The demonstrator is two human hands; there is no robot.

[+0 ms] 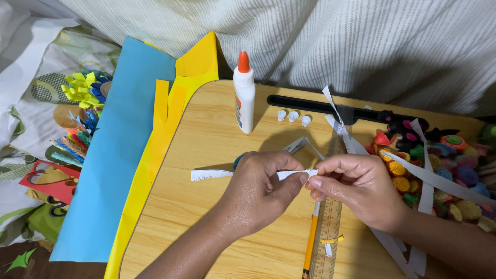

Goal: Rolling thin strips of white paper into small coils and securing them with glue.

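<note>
Both hands are working a fringed white paper strip (243, 174) just above the wooden table (206, 217). The left hand (258, 191) pinches it mid-length, the right hand (356, 186) pinches the end, fingertips nearly touching. A glue bottle (243, 95) stands behind, with a ruler (328, 227) and pencil (310, 248) underneath.

1. The left hand (258, 191) and right hand (356, 188) meet over the middle of the table (206, 227), both pinching one paper strip (212, 175) that runs out to the left.
2. Behind them stands a glue bottle (244, 95) — three small paper rolls (293, 116) lie just to its right.
3. A ruler (328, 232) and pencil (310, 248) lie beneath the hands.
4. Paper sheets (119, 150) overlap the table's left edge — a heap of paper flowers (444, 175) sits at the right.
</note>
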